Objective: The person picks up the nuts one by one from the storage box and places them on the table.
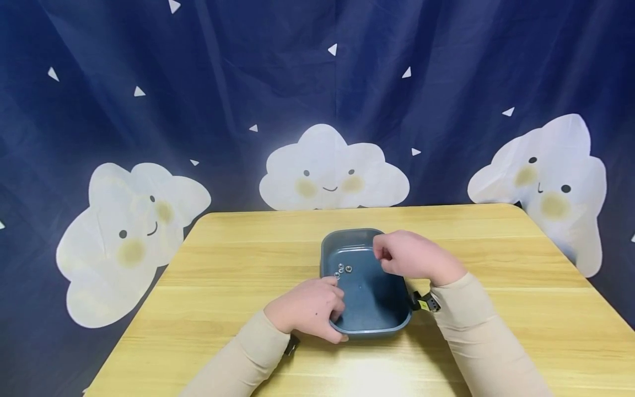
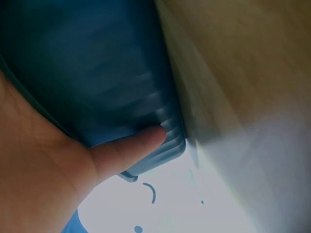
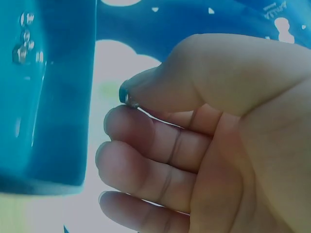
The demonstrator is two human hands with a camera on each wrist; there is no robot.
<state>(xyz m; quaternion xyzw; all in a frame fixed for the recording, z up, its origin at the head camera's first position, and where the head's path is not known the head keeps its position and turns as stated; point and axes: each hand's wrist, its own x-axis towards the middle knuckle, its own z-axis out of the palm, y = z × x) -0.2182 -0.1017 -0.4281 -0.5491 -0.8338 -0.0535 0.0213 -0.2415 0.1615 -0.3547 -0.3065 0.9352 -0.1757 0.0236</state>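
Observation:
A blue-grey bin [image 1: 369, 332] stands on the table, with several small metal nuts [image 1: 349, 269] on its floor at the left. My left hand [image 1: 312, 309] grips the bin's near left side, its fingers over the rim; in the left wrist view the thumb [image 2: 129, 150] lies against the outer wall [image 2: 160, 116]. Over the bin's right side is my right hand [image 1: 409, 255]. In the right wrist view that hand [image 3: 194, 131] pinches a small metal piece [image 3: 130, 101] between thumb and index finger, beside the bin wall [image 3: 68, 97].
The wooden table [image 1: 238, 264] extends around the bin on all sides. Behind it hangs a dark blue curtain [image 1: 297, 82] with white clouds and small triangles. Dark straps [image 1: 429, 302] show at both wrists.

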